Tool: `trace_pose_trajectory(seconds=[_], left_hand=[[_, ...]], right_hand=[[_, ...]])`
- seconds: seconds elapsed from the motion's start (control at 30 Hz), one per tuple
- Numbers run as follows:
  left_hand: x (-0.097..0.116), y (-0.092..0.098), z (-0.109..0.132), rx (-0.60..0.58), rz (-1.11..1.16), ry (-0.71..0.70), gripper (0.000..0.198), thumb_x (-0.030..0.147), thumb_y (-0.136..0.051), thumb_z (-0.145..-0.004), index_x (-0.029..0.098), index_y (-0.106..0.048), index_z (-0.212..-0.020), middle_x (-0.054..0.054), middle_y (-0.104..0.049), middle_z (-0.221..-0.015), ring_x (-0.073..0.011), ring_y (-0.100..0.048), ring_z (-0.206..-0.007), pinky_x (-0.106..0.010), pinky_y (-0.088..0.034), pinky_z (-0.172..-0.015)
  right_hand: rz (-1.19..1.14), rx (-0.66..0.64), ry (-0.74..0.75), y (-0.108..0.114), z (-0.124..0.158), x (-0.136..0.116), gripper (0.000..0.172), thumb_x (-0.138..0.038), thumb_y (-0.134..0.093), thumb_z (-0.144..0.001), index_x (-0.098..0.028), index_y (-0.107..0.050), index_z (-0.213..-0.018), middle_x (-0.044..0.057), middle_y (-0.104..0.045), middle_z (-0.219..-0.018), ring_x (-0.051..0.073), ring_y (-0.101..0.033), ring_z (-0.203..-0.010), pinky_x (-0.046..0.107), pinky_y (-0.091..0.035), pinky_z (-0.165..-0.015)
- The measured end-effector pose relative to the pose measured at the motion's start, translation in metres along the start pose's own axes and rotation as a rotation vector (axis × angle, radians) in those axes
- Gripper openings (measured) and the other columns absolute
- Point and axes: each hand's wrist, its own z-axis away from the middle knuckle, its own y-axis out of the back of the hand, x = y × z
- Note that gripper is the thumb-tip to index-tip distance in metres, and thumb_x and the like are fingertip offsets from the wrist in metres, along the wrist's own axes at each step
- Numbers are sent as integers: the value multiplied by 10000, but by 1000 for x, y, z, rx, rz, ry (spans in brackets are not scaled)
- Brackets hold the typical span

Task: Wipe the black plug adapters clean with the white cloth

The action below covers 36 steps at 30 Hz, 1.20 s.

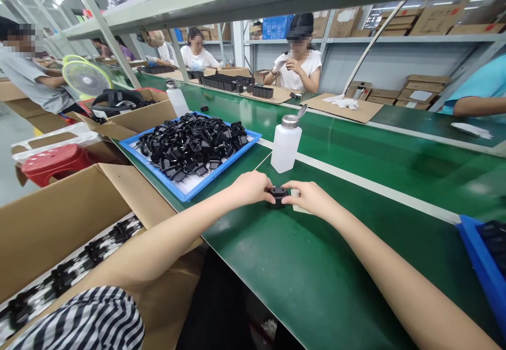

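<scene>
Black plug (278,198) held at a green desk (253,258) by 2 hands

The plug is near the desk's front edge, just in front of a white bottle (285,148), with its 2 pins pointing up. Whether its base touches the desktop is hard to tell. The left hand (253,186) grips its left side, and the right hand (310,198) meets it from the other side. On both hands the fingers are closed to a narrow pinch, with the plug's body between them. Just under the right hand lies a small whitish piece (302,209), partly hidden.

The bottle stands upright, its metal cap (290,121) flipped up. To the left, a blue tray (186,197) carries a heap of black plugs (190,144). Beyond that tray stands a 2nd white bottle (177,99). At lower left, an open cardboard box (43,229) contains rows of black parts with clear wrapping (75,271). A blue bin (476,260) cuts into the right edge of view.

Across the desk, a co-worker (300,70) in a white top has both hands raised; nearby, a white glove (343,101) lies on a cardboard sheet (366,112).
</scene>
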Motion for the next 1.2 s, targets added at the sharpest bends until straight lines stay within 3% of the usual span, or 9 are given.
trace_pose_trajectory(seconds=[0.23, 0.37, 0.5, 0.63, 0.77, 0.93, 1.1, 1.2], left_hand=[[9, 8, -3, -53, -98, -11, 270, 415, -525, -596, 179, -612, -694, -61, -557, -583, -216, -536, -627, -258, -350, -496], [18, 11, -5, -77, -152, 17, 256, 360, -551, -544, 156, -601, -691, -71, -559, -599, -218, -539, -609, -278, -375, -514], [28, 8, 0, -62, -162, 67, 197, 302, -495, -586, 150, -594, -665, -80, -563, -599, -208, -544, -594, -277, -383, -507], [31, 12, 2, -116, -155, 41, 183, 302, -496, -627, 150, -592, -662, -79, -572, -603, -207, -549, -585, -265, -376, -481], [15, 16, -10, -176, -117, -16, 277, 417, -573, -558, 147, -583, -621, -61, -572, -572, -200, -541, -564, -243, -349, -453], [-8, 9, -25, -392, 199, -148, 360, 520, -539, -529, 160, -529, -507, 8, -520, -447, -108, -465, -419, -198, -293, -398], [2, 7, -18, -265, 36, 21, 347, 507, -549, -520, 166, -580, -580, -25, -538, -499, -156, -495, -487, -220, -295, -412], [-2, 4, -17, -311, 207, 24, 341, 497, -553, -520, 179, -592, -638, -6, -546, -505, -141, -506, -495, -215, -330, -444]], right_hand=[[355, -14, 102, 9, -3, -10, 219, -350, -533, -676, -229, -576, -854, 22, -582, -667, 178, -529, -603, 224, -292, -430], [453, -105, 126, 18, -12, -20, 134, -331, -589, -619, -211, -590, -680, 20, -552, -562, 176, -521, -542, 222, -251, -392], [390, -194, 156, 26, -20, -22, 103, -286, -634, -556, -212, -580, -603, 2, -534, -541, 160, -516, -541, 209, -241, -382], [288, -274, 185, 28, -23, -18, 116, -268, -624, -565, -214, -587, -660, -13, -545, -571, 132, -502, -539, 193, -236, -380], [306, -264, 206, 28, -25, -14, 96, -266, -599, -591, -192, -592, -651, -12, -514, -509, 115, -461, -471, 195, -204, -366], [218, -326, 177, 29, -29, -16, 146, -281, -607, -575, -221, -600, -708, -22, -516, -526, 108, -443, -465, 191, -208, -368], [270, -276, 146, 29, -27, -18, 77, -237, -596, -560, -198, -599, -626, -15, -495, -494, 113, -428, -457, 200, -198, -379], [128, -273, 114, 25, -28, -10, 119, -270, -580, -577, -226, -599, -686, -25, -519, -541, 119, -444, -491, 200, -226, -396]])
